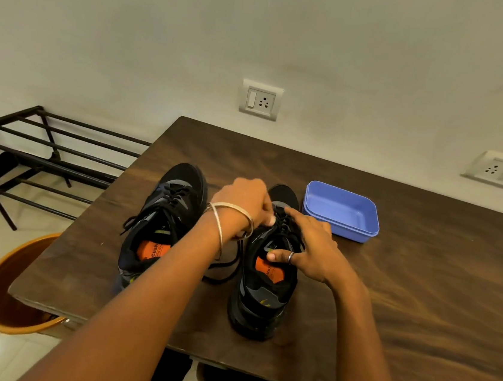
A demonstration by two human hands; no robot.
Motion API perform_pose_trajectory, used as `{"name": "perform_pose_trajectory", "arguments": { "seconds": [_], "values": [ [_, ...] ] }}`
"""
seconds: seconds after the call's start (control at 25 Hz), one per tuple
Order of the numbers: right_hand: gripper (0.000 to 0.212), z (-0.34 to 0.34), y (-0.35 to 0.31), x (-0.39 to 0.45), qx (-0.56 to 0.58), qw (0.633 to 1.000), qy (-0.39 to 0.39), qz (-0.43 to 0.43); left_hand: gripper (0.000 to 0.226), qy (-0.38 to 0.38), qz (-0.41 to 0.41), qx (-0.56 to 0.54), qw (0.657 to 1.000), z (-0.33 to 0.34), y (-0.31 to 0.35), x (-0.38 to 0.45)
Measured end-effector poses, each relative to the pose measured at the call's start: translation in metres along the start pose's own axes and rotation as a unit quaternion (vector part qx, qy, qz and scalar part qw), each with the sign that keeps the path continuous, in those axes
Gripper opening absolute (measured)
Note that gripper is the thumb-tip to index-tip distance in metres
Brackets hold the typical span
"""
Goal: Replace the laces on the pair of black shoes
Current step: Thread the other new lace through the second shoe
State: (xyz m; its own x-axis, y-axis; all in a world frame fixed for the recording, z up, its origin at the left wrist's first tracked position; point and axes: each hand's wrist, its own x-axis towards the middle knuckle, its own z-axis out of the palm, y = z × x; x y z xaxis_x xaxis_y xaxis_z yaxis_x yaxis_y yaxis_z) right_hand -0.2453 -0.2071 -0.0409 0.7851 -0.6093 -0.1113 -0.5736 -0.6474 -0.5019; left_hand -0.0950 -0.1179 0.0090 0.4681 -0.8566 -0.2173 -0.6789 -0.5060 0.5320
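Note:
Two black shoes with orange insoles stand side by side on the wooden table (390,284), toes pointing away from me. The left shoe (163,211) is laced, with loose lace ends hanging at its left side. My left hand (242,205) pinches the black lace (282,225) over the eyelets of the right shoe (262,301). My right hand (309,247) rests on that shoe's right side, thumb pressed at the tongue, index finger stretched along the laces. A loose black lace loop (225,269) lies on the table between the shoes.
A blue plastic tub (342,211) sits just right of the right shoe's toe. Off the table's left edge are a black metal rack (44,151) and an orange bin (4,287) on the floor. Wall sockets (260,100) sit behind the table.

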Motion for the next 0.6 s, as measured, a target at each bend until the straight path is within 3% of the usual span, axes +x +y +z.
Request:
{"name": "perform_pose_trajectory", "arguments": {
  "seconds": [0.04, 0.12, 0.2, 0.28, 0.32, 0.4, 0.44, 0.48, 0.52, 0.56, 0.6],
  "values": [
    [0.099, 0.001, 0.0, 0.001, 0.0, 1.0, -0.002, -0.004, 0.024, -0.044, -0.031, 0.077, 0.996, 0.002, -0.003, 0.002],
    [0.099, 0.001, -0.002, 0.003, -0.001, 1.0, -0.007, -0.008, 0.026, -0.063, -0.061, 0.094, 0.992, 0.003, -0.008, 0.006],
    [0.098, 0.0, -0.002, 0.003, -0.002, 1.0, -0.007, -0.011, 0.011, -0.022, -0.04, -0.01, 0.999, 0.0, -0.011, 0.006],
    [0.098, 0.0, -0.001, 0.001, -0.004, 1.0, -0.011, -0.008, 0.005, 0.059, -0.003, -0.226, 0.972, -0.001, -0.007, 0.001],
    [0.098, -0.001, 0.0, 0.001, -0.003, 1.0, -0.015, -0.003, 0.007, 0.089, 0.02, -0.376, 0.922, -0.005, -0.002, -0.003],
    [0.098, -0.001, 0.001, -0.001, 0.005, 1.0, -0.02, 0.003, 0.016, 0.086, 0.084, -0.651, 0.749, -0.016, 0.007, -0.009],
    [0.099, 0.0, 0.001, 0.0, 0.01, 1.0, -0.021, 0.003, 0.017, 0.073, 0.128, -0.729, 0.669, -0.022, 0.01, -0.011],
    [0.099, 0.0, 0.002, 0.0, 0.014, 1.0, -0.02, 0.002, 0.017, 0.066, 0.163, -0.768, 0.616, -0.025, 0.011, -0.011],
    [0.099, 0.0, 0.002, 0.001, 0.018, 1.0, -0.02, 0.002, 0.017, 0.065, 0.176, -0.773, 0.606, -0.026, 0.01, -0.011],
    [0.1, 0.0, 0.002, 0.002, 0.021, 1.0, -0.019, 0.003, 0.018, 0.067, 0.158, -0.753, 0.636, -0.025, 0.009, -0.01],
    [0.101, 0.001, 0.003, 0.003, 0.025, 0.999, -0.02, 0.003, 0.019, 0.076, 0.117, -0.694, 0.706, -0.021, 0.006, -0.009]
  ]
}}
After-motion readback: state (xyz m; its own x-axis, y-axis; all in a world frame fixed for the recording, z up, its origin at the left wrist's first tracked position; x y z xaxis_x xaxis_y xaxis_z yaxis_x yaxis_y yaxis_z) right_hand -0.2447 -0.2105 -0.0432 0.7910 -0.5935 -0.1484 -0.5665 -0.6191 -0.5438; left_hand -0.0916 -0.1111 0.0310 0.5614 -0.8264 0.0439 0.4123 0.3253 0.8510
